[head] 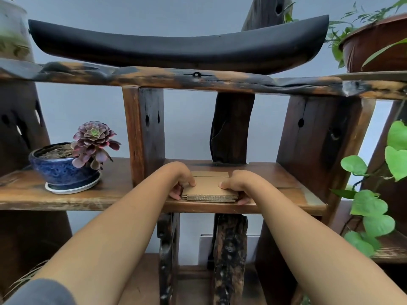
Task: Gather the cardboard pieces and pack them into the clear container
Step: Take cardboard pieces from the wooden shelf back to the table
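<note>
Cardboard stack (209, 190) flat on wooden shelf (275, 179), left hand (180, 179) clasping its left edge, right hand (237, 186) clasping its right edge, thumbs on top, blue succulent pot (61, 170) well left

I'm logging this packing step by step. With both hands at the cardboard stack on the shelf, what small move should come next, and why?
Probably lift the cardboard stack straight up off the wooden shelf. The left hand and right hand already grip its opposite ends, thumbs on top and fingers curled beneath, edges squared. No clear container shows in this view.
</note>
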Tool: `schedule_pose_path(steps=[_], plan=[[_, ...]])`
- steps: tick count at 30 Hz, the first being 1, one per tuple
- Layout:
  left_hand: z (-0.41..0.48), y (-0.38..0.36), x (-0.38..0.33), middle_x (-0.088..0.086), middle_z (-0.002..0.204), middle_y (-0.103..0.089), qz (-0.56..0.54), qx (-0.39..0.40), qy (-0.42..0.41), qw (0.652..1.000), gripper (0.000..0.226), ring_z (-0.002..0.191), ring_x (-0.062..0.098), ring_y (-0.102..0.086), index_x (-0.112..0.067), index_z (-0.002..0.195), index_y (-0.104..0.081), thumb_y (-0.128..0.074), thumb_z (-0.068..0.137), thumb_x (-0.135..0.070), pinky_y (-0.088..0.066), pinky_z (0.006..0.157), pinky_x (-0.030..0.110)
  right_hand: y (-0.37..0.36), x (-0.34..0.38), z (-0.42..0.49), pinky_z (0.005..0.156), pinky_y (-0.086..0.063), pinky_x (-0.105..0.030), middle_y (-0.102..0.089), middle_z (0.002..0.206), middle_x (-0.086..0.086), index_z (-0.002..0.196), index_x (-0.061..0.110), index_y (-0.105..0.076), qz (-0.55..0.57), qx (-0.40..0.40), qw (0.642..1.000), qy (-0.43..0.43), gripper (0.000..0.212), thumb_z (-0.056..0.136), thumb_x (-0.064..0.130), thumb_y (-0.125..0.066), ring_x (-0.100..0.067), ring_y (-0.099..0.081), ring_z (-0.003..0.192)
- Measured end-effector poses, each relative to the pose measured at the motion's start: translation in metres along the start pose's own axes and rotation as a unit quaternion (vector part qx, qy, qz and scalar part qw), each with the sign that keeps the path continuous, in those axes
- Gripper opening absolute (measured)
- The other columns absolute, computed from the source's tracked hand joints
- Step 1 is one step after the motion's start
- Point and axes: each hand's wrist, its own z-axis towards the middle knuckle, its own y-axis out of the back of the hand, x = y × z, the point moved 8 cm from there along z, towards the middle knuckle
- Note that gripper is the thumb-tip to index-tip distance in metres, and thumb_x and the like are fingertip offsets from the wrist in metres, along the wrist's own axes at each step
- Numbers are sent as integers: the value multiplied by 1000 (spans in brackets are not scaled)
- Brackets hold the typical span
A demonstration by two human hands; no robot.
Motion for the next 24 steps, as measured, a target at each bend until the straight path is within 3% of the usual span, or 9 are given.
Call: schedule_pose_path(steps=[2,4,8,12,17,22,24], plan=[[0,-2,1,15,104,-54,-11,-7,-2,1000,48,88,24,-57,0,129,-49,-65,92,-25,-60,83,32,1,-1,-2,58,-60,-30,-56,119,-13,132,11,-44,10,-8,1000,2,54,92,43,-61,-27,-66,76],[-1,-2,2,13,100,-54,-35,-15,-11,999,44,85,23,-57,-2,126,-51,-67,91,-23,-60,84,35,2,-3,-2,64,-62,-33,-53,120,-13,135,10,-42,38,-21,999,9,58,91,42,-63,-26,-63,74],[-7,-6,7,10,97,-54,-95,-24,-37,995,39,80,21,-56,-6,119,-55,-72,87,-21,-58,65,33,-1,-6,-8,76,-63,-40,-50,112,-12,130,5,-46,107,-64,991,42,55,89,35,-68,-29,-63,86],[-17,-10,14,9,91,-55,-129,-25,-33,991,31,80,20,-55,-7,109,-57,-73,86,-20,-56,70,33,-4,-11,-18,73,-63,-43,-54,108,-12,120,3,-49,152,-89,983,53,49,88,34,-70,-31,-65,89],[-30,-12,24,6,81,-53,-153,-19,-16,988,28,68,14,-50,-8,104,-59,-74,86,-23,-51,61,27,-9,-16,-31,73,-63,-43,-55,114,-13,121,4,-48,156,-94,982,58,52,87,36,-70,-31,-66,94],[-45,-14,22,8,91,-49,-131,-66,-50,988,37,79,17,-47,-7,111,-55,-74,86,-24,-55,76,33,-9,-24,-47,68,-63,-43,-54,115,-12,119,5,-46,155,-103,981,61,53,86,37,-72,-30,-64,95],[-53,-18,22,10,92,-55,-135,-71,-58,987,40,80,18,-53,-6,114,-54,-74,85,-25,-52,75,33,-7,-27,-53,63,-63,-42,-53,115,-11,117,6,-46,152,-115,980,66,53,84,36,-74,-30,-61,96]])
